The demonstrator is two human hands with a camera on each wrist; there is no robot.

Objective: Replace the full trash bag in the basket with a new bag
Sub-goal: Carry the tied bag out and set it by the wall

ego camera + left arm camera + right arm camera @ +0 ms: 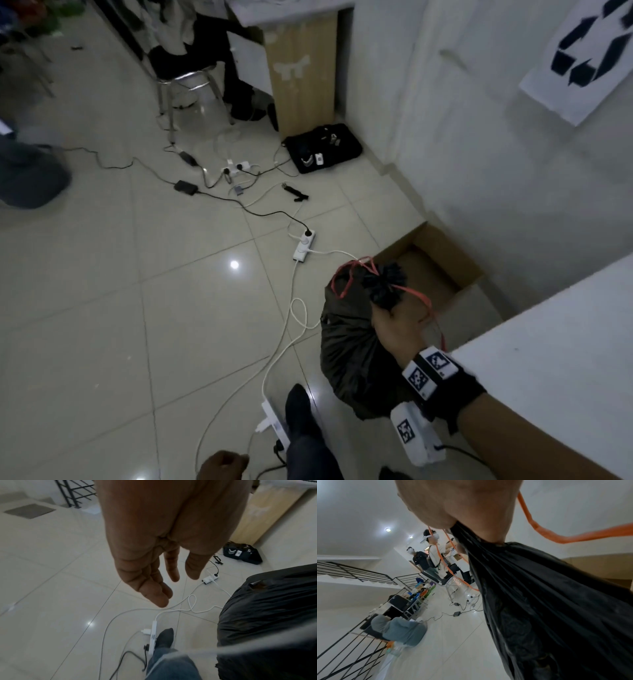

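A full black trash bag (352,346) hangs above the tiled floor, its gathered neck tied with a red drawstring (346,281). My right hand (394,325) grips that bunched neck from above; in the right wrist view the black plastic (547,601) hangs from the fist and the orange-red string (539,527) trails past. My left hand (222,464) hangs low at the bottom edge, away from the bag. In the left wrist view its fingers (154,588) are loosely extended and hold nothing, with the bag (267,615) to the right. No basket is in view.
An open cardboard box (435,263) sits on the floor against the wall behind the bag. White power strips (304,245) and cables cross the tiles near my foot (299,407). A white tabletop (555,359) is at right. A stool, a black case (323,147) and other people stand farther off.
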